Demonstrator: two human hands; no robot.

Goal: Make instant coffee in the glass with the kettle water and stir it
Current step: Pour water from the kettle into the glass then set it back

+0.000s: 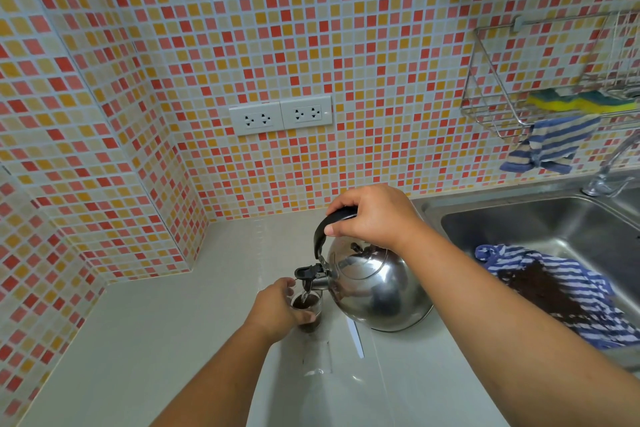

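Note:
A small clear glass [309, 309] stands on the pale counter [156, 340], dark with coffee inside. My left hand [277, 308] wraps around its left side. My right hand [372, 215] grips the black handle of a shiny steel kettle [374, 288], which is tilted left with its spout right over the glass. A thin stream of water runs from the spout into the glass. A white strip, perhaps an emptied sachet [356, 338], lies on the counter just in front of the kettle.
A steel sink [540, 218] lies to the right with a blue striped cloth [568, 291] bearing a dark stain. A tap [609, 170], a wire rack [491, 97] with sponges and a hanging cloth sit above it. Wall sockets [280, 114] are behind. Tiled wall closes the left.

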